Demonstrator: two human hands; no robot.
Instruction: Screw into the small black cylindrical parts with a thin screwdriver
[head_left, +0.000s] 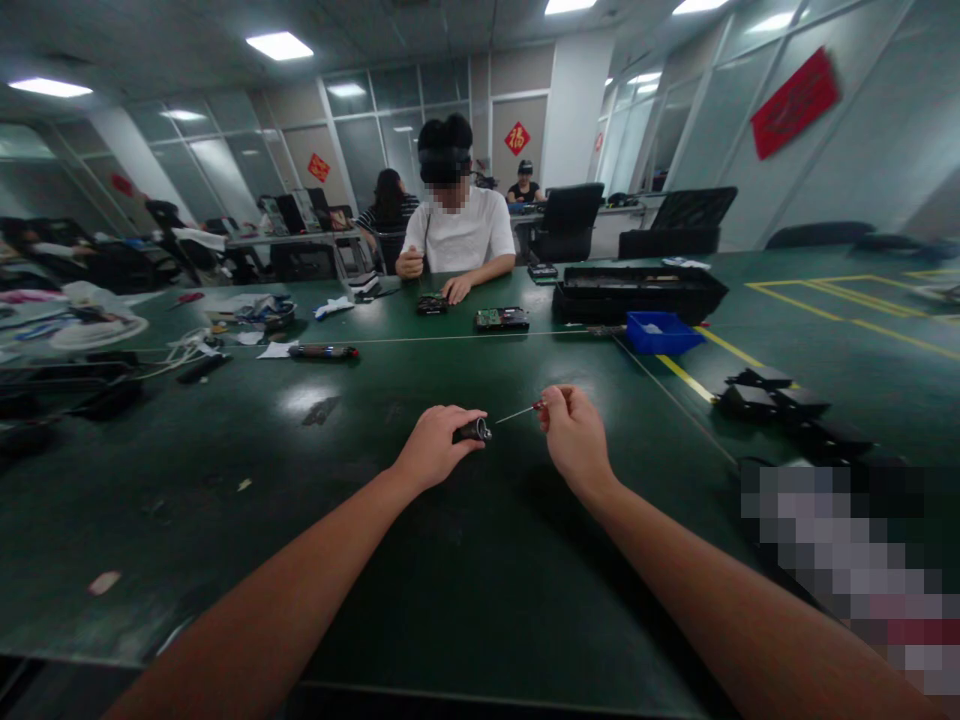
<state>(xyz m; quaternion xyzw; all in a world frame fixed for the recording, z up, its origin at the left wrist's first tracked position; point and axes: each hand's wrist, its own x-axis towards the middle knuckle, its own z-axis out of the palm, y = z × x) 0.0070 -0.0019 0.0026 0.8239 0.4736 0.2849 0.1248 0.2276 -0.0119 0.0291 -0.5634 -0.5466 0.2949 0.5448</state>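
While the left hand [439, 445] grips the black cylinder [470, 432] and the right hand [574, 435] pinches the thin screwdriver [525, 410], tip just short, I'd square it to the end face.

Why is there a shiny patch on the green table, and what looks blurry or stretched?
Head view: whitish glare on the green table left of the left hand, probably a ceiling light reflecting; head view, upper right: the red banner looks stretched and soft; head view, middle: the thin tool in the right hand looks clearer.
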